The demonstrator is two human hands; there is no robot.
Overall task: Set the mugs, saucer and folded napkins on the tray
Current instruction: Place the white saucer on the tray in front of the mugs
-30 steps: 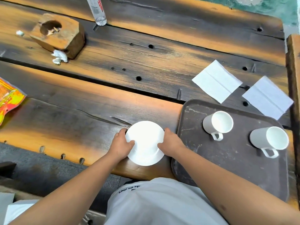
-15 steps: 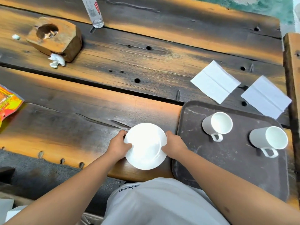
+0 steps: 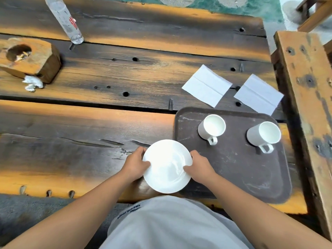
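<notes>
A white saucer [image 3: 167, 166] is lifted over the table's near edge, overlapping the left rim of the brown tray [image 3: 251, 177]. My left hand [image 3: 135, 164] grips its left rim and my right hand [image 3: 198, 164] grips its right rim, thumbs on top. Two white mugs stand on the tray: one [image 3: 212, 128] near the back left, the other [image 3: 264, 135] at the back right, handles toward me. Two folded white napkins lie on the wood behind the tray, one [image 3: 206, 85] on the left and one [image 3: 258, 93] on the right.
A clear plastic bottle [image 3: 65, 20] stands at the back left. A wooden block with a hole [image 3: 30, 58] sits at the left with crumpled tissue [image 3: 32, 83] beside it. A wooden bench [image 3: 305, 90] runs along the table's right side.
Both hands have raised the saucer off the table and carried it rightward, so it now overlaps the tray's left rim.
</notes>
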